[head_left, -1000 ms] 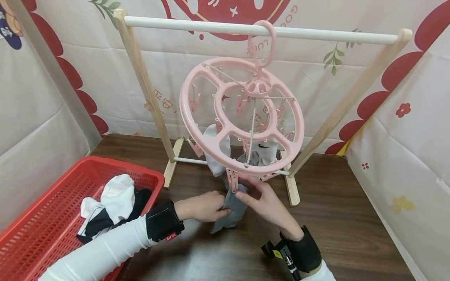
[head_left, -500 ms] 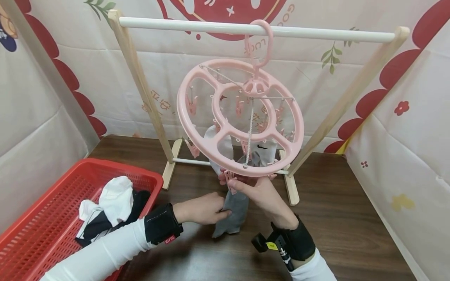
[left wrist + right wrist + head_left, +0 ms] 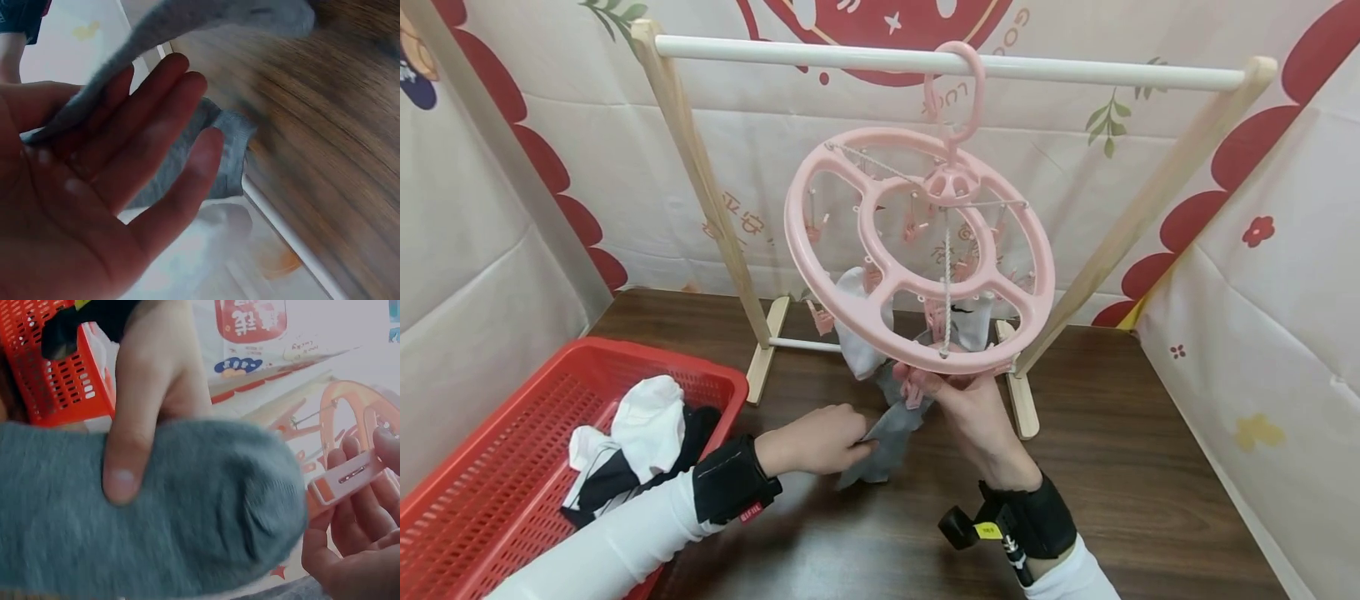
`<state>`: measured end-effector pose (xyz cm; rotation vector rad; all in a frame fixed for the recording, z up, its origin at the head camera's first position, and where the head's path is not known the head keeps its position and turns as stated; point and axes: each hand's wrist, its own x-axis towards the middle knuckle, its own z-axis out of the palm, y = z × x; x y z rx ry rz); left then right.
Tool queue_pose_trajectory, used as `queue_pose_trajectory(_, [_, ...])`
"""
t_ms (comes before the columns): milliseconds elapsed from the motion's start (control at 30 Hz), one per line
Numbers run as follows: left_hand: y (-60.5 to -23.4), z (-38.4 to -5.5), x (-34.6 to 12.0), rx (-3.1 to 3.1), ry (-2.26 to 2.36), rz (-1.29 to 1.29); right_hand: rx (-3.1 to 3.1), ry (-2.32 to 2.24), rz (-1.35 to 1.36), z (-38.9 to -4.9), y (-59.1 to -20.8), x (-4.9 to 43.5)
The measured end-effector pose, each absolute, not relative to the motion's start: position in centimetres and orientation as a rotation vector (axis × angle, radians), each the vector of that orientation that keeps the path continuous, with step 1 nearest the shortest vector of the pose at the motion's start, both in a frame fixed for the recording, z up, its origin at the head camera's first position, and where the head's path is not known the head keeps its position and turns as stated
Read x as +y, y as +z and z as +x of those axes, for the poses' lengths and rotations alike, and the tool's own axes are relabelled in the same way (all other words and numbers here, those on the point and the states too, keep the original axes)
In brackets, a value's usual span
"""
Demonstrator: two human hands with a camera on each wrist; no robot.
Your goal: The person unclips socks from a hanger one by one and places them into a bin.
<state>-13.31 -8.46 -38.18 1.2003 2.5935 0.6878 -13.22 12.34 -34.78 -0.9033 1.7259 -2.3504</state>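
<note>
My left hand (image 3: pixel 823 437) pinches a grey sock (image 3: pixel 887 437) between thumb and fingers, low over the table. In the right wrist view that thumb presses on the side of the sock (image 3: pixel 206 506), near its rounded end. Under the front of a round pink sock hanger (image 3: pixel 952 185), my right hand (image 3: pixel 981 417) holds a pink clothespin (image 3: pixel 913 393). The clothespin (image 3: pixel 347 480) lies across the right fingers, beside the sock's rounded end in the right wrist view. A white sock (image 3: pixel 859 342) and a pale sock with a black swoosh (image 3: pixel 972 325) hang from the hanger.
The hanger hooks over the white bar (image 3: pixel 812 56) of a wooden rack. At the left stands a red basket (image 3: pixel 647 347) with white and black socks (image 3: pixel 651 425) in it. Several other pink clothespins dangle from the ring. A printed cloth encloses the table's back and sides.
My right hand has taken a fuller hold of the clothespin and shifted it slightly right. The ring has swung a little rightward. My left hand has drawn slightly left with the grey sock.
</note>
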Motion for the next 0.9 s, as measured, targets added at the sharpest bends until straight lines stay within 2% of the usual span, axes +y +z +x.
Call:
queue_pose_trajectory(533, [-33.5,-12.9,-14.2,2.831,0.735,1.156,1.539,-2.529,-0.893,-13.4,-35.7,13.0])
queue_pose_trajectory(900, [-30.4,-12.1,-18.1,2.985,0.683,1.013,1.603,-2.581,-0.923,-13.4,-36.1,13.8])
